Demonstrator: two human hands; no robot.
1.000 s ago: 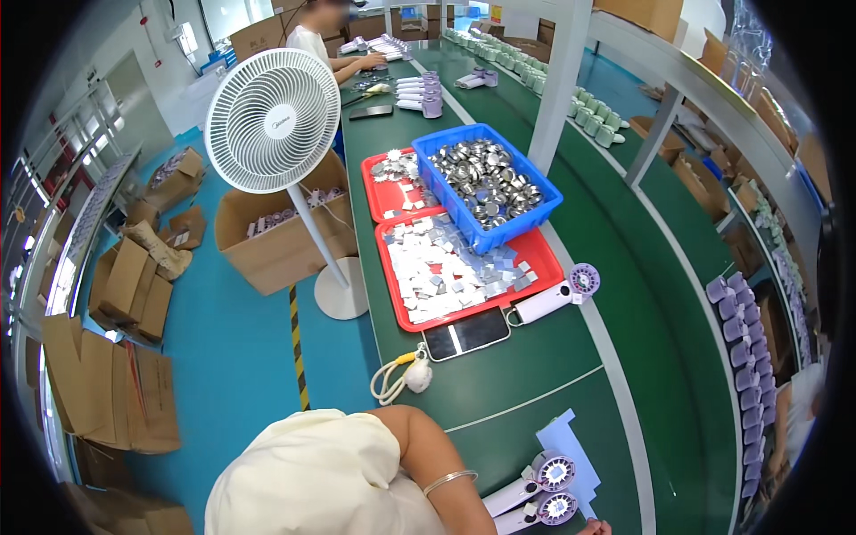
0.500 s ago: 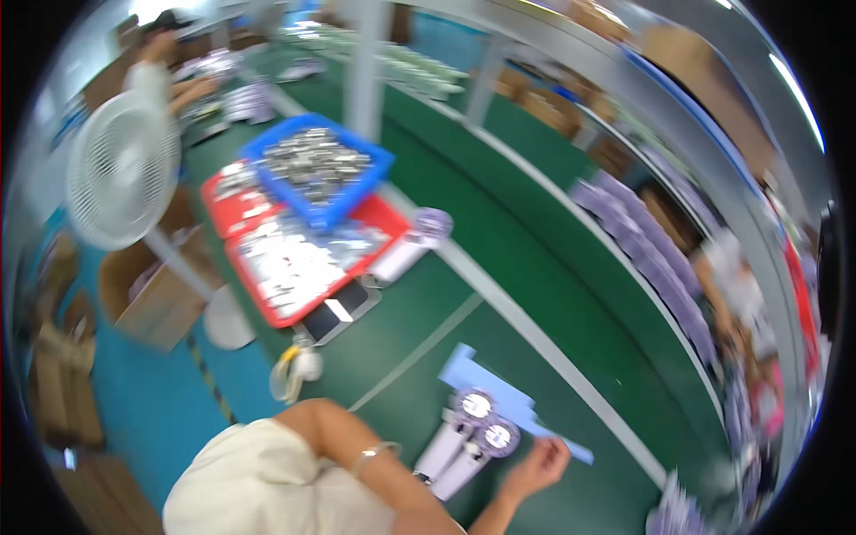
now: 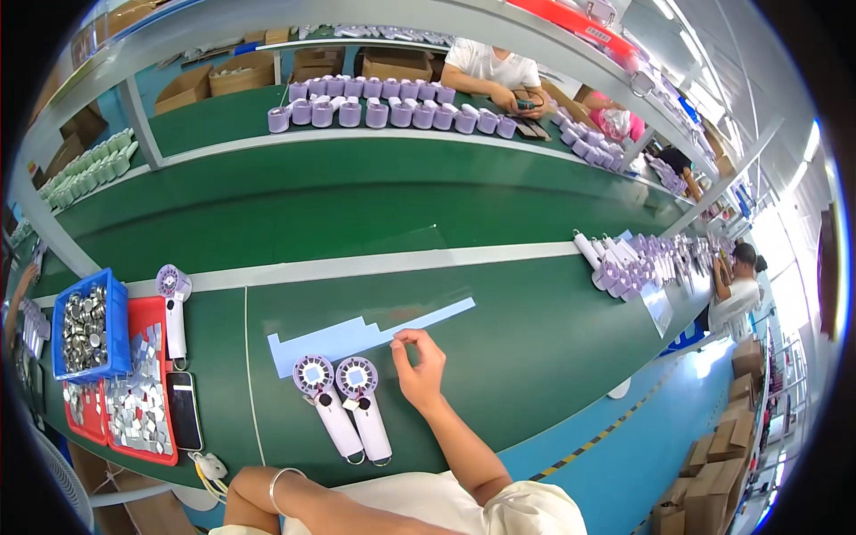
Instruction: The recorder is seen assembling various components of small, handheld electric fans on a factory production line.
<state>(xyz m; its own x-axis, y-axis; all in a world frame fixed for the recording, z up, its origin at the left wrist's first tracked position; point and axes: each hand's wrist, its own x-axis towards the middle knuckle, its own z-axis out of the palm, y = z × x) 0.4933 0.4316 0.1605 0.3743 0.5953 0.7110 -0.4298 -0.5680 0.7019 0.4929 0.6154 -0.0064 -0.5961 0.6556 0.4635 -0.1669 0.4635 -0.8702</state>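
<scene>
Two handheld fans lie side by side on the green table, a left fan and a right fan. Both have round purple heads, white handles, and a pale blue square at the hub. Just beyond their heads is a light blue sheet with a stepped edge and a long narrow strip. My right hand is by this strip, right of the fans, fingers curled and thumb and index finger pinched together. Whatever they pinch is too small to make out. My left forearm, with a bracelet, crosses the lower edge; its hand is out of view.
At left, a blue bin of metal parts overlaps a red tray of small pieces. A phone and another fan lie beside them. More fans are grouped at right. Co-workers sit across and at far right.
The view has swung from the left side of the table toward the right and far side. My right hand has come closer to the fan heads along the blue strip.
</scene>
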